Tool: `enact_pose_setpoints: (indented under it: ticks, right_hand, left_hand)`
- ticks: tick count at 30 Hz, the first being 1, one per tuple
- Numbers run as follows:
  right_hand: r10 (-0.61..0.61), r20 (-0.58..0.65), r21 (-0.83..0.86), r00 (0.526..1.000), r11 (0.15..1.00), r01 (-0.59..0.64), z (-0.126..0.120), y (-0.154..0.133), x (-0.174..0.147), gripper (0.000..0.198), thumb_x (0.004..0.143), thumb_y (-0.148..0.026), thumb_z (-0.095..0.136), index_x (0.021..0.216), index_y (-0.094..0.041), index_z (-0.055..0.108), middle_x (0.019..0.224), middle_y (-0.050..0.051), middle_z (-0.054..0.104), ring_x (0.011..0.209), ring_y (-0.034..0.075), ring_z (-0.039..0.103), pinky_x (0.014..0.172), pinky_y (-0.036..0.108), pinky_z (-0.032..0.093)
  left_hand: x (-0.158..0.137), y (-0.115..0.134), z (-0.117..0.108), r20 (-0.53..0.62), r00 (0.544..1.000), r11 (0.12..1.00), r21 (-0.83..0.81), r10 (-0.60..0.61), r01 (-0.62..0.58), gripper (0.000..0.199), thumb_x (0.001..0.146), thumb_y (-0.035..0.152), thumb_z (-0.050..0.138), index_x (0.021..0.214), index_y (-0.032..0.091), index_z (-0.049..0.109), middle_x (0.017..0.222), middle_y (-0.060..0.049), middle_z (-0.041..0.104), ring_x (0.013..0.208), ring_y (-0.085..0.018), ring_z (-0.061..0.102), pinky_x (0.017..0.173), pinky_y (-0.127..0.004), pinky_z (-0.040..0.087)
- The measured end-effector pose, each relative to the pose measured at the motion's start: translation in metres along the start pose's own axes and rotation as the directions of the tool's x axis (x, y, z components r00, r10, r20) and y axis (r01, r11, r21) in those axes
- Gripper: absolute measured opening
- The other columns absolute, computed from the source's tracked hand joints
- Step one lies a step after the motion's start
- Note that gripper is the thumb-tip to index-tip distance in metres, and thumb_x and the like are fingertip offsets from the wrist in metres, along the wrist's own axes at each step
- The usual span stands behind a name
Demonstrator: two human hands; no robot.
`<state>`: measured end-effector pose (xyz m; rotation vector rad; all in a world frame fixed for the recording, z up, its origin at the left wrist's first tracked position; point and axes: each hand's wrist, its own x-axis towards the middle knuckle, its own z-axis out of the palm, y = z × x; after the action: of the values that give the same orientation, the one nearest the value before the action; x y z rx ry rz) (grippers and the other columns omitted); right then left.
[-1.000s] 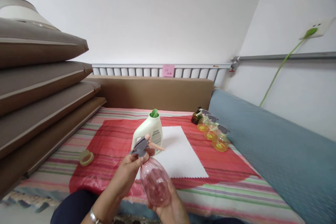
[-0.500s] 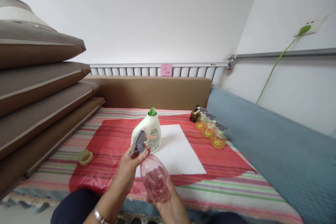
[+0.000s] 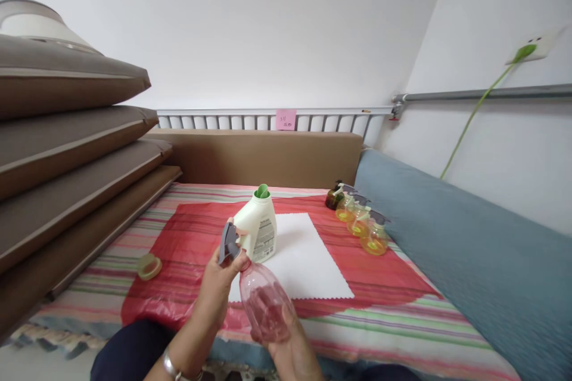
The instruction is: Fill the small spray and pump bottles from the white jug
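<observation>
A pink see-through spray bottle (image 3: 263, 297) is held tilted over the near edge of the white sheet (image 3: 308, 268). My left hand (image 3: 221, 274) closes round its grey trigger head (image 3: 229, 243) at the neck; I cannot tell whether the head is still screwed on. My right hand (image 3: 292, 345) wraps the lower body of the bottle. Just behind the left hand stands a cream jug (image 3: 263, 223) with printed text on its side and a green piece (image 3: 262, 191) in its mouth, partly hidden by the trigger head.
Several spray bottles (image 3: 373, 241) with yellow liquid and a dark bottle (image 3: 333, 197) line the right side. A pale ring-shaped item (image 3: 149, 266) lies at left on the red plastic sheet (image 3: 170, 244). Stacked brown cushions (image 3: 84, 125) rise at left; a blue bolster (image 3: 447, 238) borders the right.
The trigger head and left hand have shifted slightly left, away from the bottle body. Both hands keep their grip. The whole view has moved a little.
</observation>
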<state>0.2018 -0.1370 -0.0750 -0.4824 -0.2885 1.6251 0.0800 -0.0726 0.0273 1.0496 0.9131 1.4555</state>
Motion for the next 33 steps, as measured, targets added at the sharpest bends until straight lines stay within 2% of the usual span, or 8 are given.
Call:
enact_pose_setpoints:
  ticks: [6, 11, 15, 18, 21, 26, 29, 33]
  right_hand:
    - [0.062, -0.021, 0.021, 0.998, 0.998, -0.062, -0.004, 0.0, 0.002, 0.054, 0.066, -0.05, 0.072, 0.111, -0.024, 0.058, 0.116, 0.01, 0.064, 0.104, 0.029, 0.059, 0.067, 0.037, 0.049]
    - [0.098, -0.041, 0.03, 0.994, 0.995, -0.097, -0.01, -0.009, -0.001, 0.048, 0.067, -0.047, 0.072, 0.109, -0.025, 0.061, 0.117, 0.008, 0.064, 0.101, 0.027, 0.06, 0.067, 0.036, 0.049]
    - [0.125, -0.119, 0.074, 0.985, 0.99, -0.117, -0.026, -0.018, -0.003, 0.045, 0.063, -0.046, 0.075, 0.102, -0.024, 0.066, 0.107, 0.007, 0.069, 0.094, 0.026, 0.063, 0.065, 0.036, 0.051]
    - [0.091, -0.162, 0.093, 0.983, 0.993, -0.077, -0.036, -0.028, -0.008, 0.038, 0.065, -0.042, 0.076, 0.099, -0.026, 0.067, 0.104, 0.004, 0.07, 0.095, 0.025, 0.063, 0.066, 0.035, 0.052]
    - [0.076, -0.141, 0.078, 0.987, 0.995, -0.065, -0.045, -0.039, -0.013, 0.037, 0.068, -0.038, 0.074, 0.103, -0.03, 0.066, 0.114, 0.002, 0.066, 0.1, 0.024, 0.062, 0.068, 0.035, 0.052]
    - [0.092, -0.188, 0.042, 0.978, 0.995, -0.086, -0.065, -0.051, -0.017, 0.036, 0.066, -0.041, 0.075, 0.1, -0.033, 0.067, 0.109, 0.001, 0.068, 0.1, 0.024, 0.062, 0.073, 0.037, 0.052]
    - [0.129, -0.206, 0.032, 0.97, 0.992, -0.125, -0.074, -0.053, -0.016, 0.039, 0.064, -0.045, 0.075, 0.101, -0.032, 0.067, 0.112, 0.003, 0.067, 0.102, 0.025, 0.061, 0.073, 0.037, 0.053]
    - [0.11, -0.197, -0.021, 0.974, 0.993, -0.117, -0.079, -0.052, -0.012, 0.049, 0.065, -0.048, 0.072, 0.111, -0.033, 0.062, 0.112, 0.004, 0.067, 0.104, 0.027, 0.06, 0.077, 0.042, 0.054]
  left_hand:
    - [0.0, -0.002, -0.001, 0.086, 0.993, 0.984, -0.156, -0.078, 0.091, 0.03, 0.067, 0.028, 0.075, 0.093, 0.016, 0.066, 0.091, -0.004, 0.069, 0.092, -0.017, 0.062, 0.092, -0.031, 0.042]
    - [0.011, 0.015, -0.011, 0.04, 0.999, 0.931, -0.364, -0.017, 0.031, 0.033, 0.064, 0.02, 0.077, 0.094, 0.018, 0.065, 0.092, 0.0, 0.067, 0.088, -0.014, 0.064, 0.087, -0.028, 0.049]
    - [0.038, 0.02, -0.046, -0.074, 0.997, 0.898, -0.439, -0.008, -0.026, 0.024, 0.07, 0.021, 0.073, 0.093, 0.018, 0.065, 0.093, -0.002, 0.069, 0.08, -0.013, 0.066, 0.076, -0.027, 0.054]
    - [0.061, 0.005, -0.08, -0.227, 0.967, 0.886, -0.464, -0.111, -0.007, 0.008, 0.083, 0.019, 0.058, 0.088, 0.018, 0.064, 0.089, -0.002, 0.071, 0.077, -0.012, 0.067, 0.073, -0.026, 0.055]
    - [0.073, -0.025, -0.105, -0.363, 0.907, 0.903, -0.428, -0.211, 0.039, 0.018, 0.088, 0.012, 0.047, 0.078, 0.017, 0.062, 0.074, 0.0, 0.07, 0.068, -0.009, 0.066, 0.071, -0.024, 0.054]
    - [0.08, -0.08, -0.123, -0.434, 0.844, 0.935, -0.295, -0.314, 0.197, 0.017, 0.084, 0.007, 0.051, 0.07, 0.014, 0.058, 0.063, 0.0, 0.065, 0.052, -0.009, 0.062, 0.058, -0.022, 0.052]
    - [0.091, -0.098, -0.132, -0.436, 0.824, 0.932, -0.166, -0.362, 0.322, 0.009, 0.086, 0.014, 0.053, 0.08, 0.011, 0.059, 0.071, -0.001, 0.064, 0.059, -0.01, 0.062, 0.058, -0.024, 0.052]
    - [0.106, -0.104, -0.148, -0.435, 0.827, 0.904, 0.064, -0.356, 0.423, 0.023, 0.087, 0.03, 0.054, 0.103, 0.013, 0.057, 0.097, -0.004, 0.062, 0.078, -0.014, 0.061, 0.067, -0.032, 0.053]
